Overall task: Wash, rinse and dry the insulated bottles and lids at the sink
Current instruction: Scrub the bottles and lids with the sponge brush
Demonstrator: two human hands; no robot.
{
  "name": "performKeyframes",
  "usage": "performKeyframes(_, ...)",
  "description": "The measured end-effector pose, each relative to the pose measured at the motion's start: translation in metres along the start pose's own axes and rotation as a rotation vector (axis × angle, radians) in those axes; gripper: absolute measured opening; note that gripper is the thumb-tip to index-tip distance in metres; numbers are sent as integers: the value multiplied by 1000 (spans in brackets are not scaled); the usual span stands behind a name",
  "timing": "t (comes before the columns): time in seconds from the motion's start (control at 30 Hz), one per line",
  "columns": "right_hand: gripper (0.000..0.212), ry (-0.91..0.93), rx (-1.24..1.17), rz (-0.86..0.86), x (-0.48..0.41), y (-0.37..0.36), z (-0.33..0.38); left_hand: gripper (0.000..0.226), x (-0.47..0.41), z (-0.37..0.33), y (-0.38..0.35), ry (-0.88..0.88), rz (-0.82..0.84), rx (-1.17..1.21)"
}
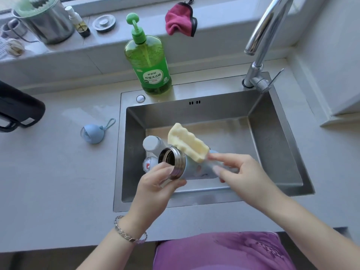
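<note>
left hand [155, 184] grips open bottle [194, 169]; right hand [243, 172] seemingly pinches sponge brush [188, 146].

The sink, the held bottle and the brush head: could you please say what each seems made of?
Sink: brushed stainless steel, matte grey with soft reflections.
Bottle: metal neck and interior, shiny and threaded; pale blue coated body.
Brush head: probably yellow foam sponge, wavy and matte.

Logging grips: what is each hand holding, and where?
Left hand grips the open bottle at its steel neck; right hand holds the sponge brush by its handle.
</note>
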State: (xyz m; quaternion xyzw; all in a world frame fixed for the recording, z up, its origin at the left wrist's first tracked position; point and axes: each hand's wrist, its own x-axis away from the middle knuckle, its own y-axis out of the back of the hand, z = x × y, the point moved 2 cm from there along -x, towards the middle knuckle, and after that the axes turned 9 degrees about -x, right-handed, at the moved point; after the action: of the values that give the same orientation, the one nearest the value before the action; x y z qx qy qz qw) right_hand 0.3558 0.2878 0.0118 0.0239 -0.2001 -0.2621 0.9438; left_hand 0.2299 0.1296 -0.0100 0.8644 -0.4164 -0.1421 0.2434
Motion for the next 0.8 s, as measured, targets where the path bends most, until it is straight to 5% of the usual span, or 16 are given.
performKeyframes(0.1,25,-100,-90,-113,-10,14,-15,13,-3,-1,2,-32,-28,22)
performKeyframes(0.2,27,-389,-240,-224,-20,30,-42,21,-7,1,8,-44,-42,19)
performKeyframes(0.4,51,-526,-657,109,-29,11,-45,15,-11,-4,2,-193,75,31)
performKeyframes(0.57,54,-549,-787,78,-31,10,-53,24,-12,11,4,-104,214,-31)
performKeyframes(0.67,73,-391,-723,-56,-32,14,-56,32,-14,3,9,224,292,160)
performKeyframes(0.8,66,-161,-534,-155,-28,17,-47,33,-20,-2,7,975,278,611)
